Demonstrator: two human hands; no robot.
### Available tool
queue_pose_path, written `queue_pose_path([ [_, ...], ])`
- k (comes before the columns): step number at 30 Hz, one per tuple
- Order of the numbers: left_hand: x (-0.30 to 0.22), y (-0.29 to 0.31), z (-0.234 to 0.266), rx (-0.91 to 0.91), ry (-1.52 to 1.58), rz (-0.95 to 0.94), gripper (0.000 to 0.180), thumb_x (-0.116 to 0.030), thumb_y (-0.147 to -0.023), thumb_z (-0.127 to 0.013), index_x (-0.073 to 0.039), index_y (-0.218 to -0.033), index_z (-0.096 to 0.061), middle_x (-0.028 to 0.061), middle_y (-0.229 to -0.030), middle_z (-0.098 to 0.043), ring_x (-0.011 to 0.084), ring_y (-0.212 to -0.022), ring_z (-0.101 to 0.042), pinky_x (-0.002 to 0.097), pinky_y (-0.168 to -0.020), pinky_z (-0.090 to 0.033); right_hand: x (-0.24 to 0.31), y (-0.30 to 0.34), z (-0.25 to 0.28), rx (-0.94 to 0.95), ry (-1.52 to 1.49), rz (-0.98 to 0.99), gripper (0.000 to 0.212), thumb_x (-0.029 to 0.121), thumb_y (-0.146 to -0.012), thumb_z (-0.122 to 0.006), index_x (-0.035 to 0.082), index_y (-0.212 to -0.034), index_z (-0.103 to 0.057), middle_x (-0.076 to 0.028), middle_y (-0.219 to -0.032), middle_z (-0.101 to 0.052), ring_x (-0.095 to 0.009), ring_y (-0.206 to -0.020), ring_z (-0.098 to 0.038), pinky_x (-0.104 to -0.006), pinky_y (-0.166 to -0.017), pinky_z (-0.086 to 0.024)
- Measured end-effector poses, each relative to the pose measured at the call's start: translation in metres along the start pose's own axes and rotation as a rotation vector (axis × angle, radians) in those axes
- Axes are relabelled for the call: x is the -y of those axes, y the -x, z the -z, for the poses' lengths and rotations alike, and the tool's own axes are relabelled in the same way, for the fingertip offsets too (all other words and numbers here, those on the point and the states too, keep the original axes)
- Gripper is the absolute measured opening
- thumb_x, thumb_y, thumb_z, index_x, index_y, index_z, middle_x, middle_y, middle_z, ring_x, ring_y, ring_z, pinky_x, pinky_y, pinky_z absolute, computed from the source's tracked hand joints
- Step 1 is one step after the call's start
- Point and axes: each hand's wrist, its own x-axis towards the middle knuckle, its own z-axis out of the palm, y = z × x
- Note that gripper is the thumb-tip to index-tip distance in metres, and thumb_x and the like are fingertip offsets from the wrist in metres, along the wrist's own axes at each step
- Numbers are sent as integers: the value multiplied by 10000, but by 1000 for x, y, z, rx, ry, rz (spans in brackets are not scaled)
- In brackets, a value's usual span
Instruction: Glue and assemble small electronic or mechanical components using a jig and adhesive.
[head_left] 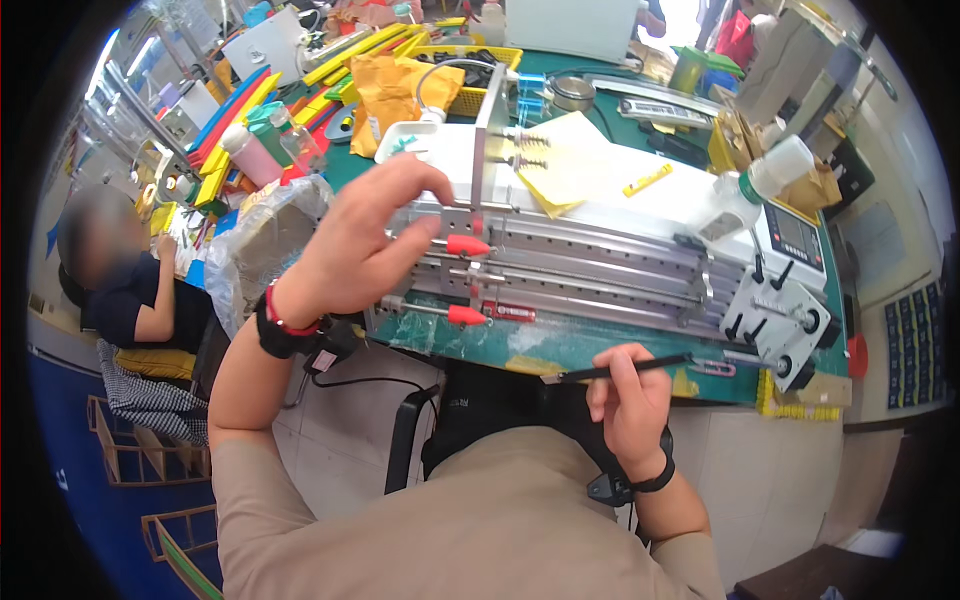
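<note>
My left hand [375, 235] hovers at the left end of a metal rail machine [600, 255], its thumb and fingers apart with nothing seen between them. Close to those fingertips are a thin metal rod and a red cone tip [468, 245]. Another red cone tip [467, 315] sits lower on the machine, beside a small red cylinder [510, 312]. In front of the table edge, my right hand [632, 405] grips a slim black tool [590, 374] with a short pale tip pointing left. A white end block with black knobs [775, 325] stands at the machine's right end.
A clear bottle [735, 200] stands behind the rails, near a keypad panel [795, 238]. Yellow paper [570, 160] and a yellow stick [648, 180] lie behind. A plastic-covered box [265, 240] is at left; beyond it sits another person [140, 290].
</note>
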Motion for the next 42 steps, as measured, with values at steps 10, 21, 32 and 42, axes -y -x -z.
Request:
queue_pose_path([
  [10, -37, 18, -54, -88, -365, -343, 270, 11, -847, -754, -63, -1105, -727, 108, -935, -592, 322, -896, -604, 438, -771, -493, -33, 2, 20, -165, -333, -301, 264, 239, -1131, -626, 2, -1245, -656, -133, -986, -746, -219, -880, -742, -333, -787, -591],
  [21, -12, 126, -190, 305, 177, -133, 291, -53, -888, -805, -41, -1174, -750, 156, -1243, -717, 356, -1171, -689, 422, -968, -573, 68, 12, 130, -918, 887, 249, 479, 443, -1070, -686, -7, -905, -705, -180, -824, -746, -329, -735, -758, -428, -705, -603],
  [32, -21, 117, -199, -135, 99, -357, 140, -99, -791, -877, -98, -864, -757, 64, -813, -718, 289, -767, -707, 411, -692, -529, 81, -4, 154, -875, 1366, 55, 383, 291, -846, -705, -78, -749, -732, -338, -822, -717, -525, -827, -729, -589, -786, -590],
  [42, 49, 129, -304, 152, 194, -59, 191, -279, -974, -774, -97, -1012, -818, 100, -962, -799, 362, -881, -767, 445, -780, -619, 59, 1, 175, -815, 826, 75, 294, 151, -890, -744, -51, -677, -720, -104, -600, -694, -196, -516, -710, -347, -520, -581],
])
